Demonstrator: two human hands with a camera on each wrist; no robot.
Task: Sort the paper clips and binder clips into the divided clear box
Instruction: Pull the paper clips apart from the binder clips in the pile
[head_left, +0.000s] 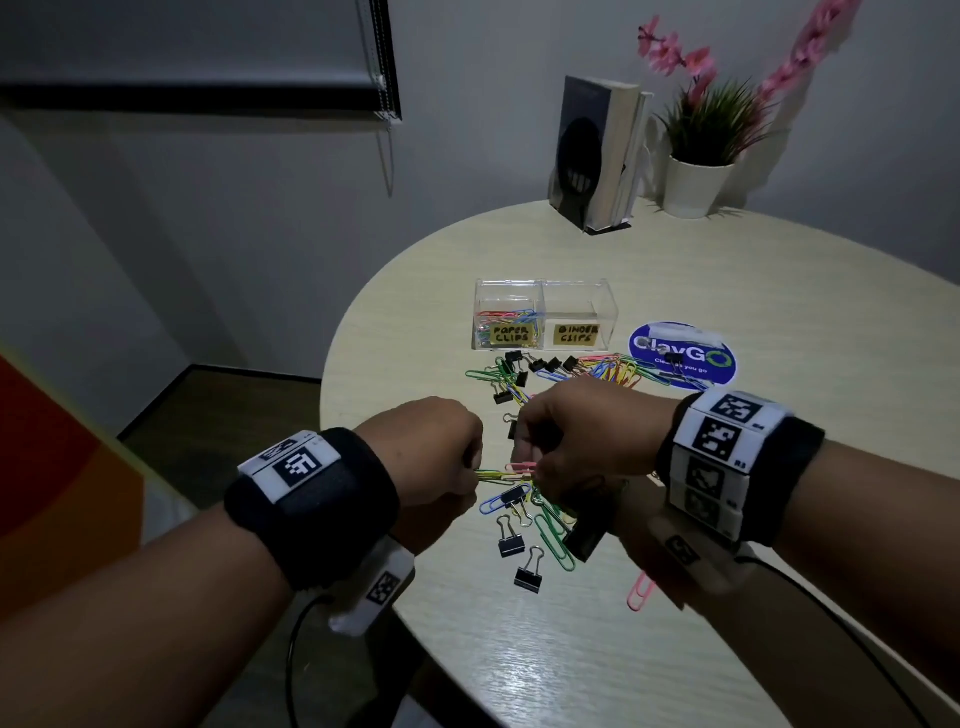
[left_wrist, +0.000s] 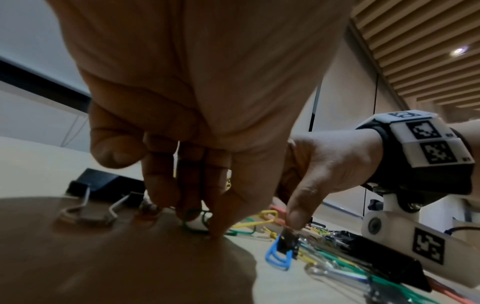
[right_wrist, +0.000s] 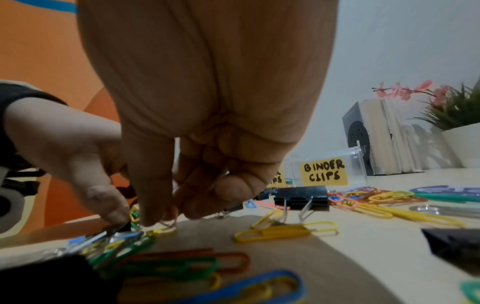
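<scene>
My left hand (head_left: 470, 475) and right hand (head_left: 530, 470) meet over a loose heap of coloured paper clips (head_left: 540, 514) and black binder clips (head_left: 511, 540) on the pale table. The left hand (left_wrist: 200, 222) pinches a green paper clip (left_wrist: 193, 223) with yellow ones trailing from it. The right hand (right_wrist: 166, 220) pinches a pink paper clip (right_wrist: 170, 223) close beside it. Farther back stands the divided clear box (head_left: 543, 291). Its left part, labelled paper clips (head_left: 511, 332), holds coloured clips; the part labelled binder clips (right_wrist: 324, 171) looks bare.
More paper and binder clips (head_left: 571, 366) lie in front of the box, some on a round blue sticker (head_left: 696, 358). A bookend with books (head_left: 597, 156) and a potted plant (head_left: 696, 182) stand at the back. The table's curved edge (head_left: 332, 415) runs under my left wrist.
</scene>
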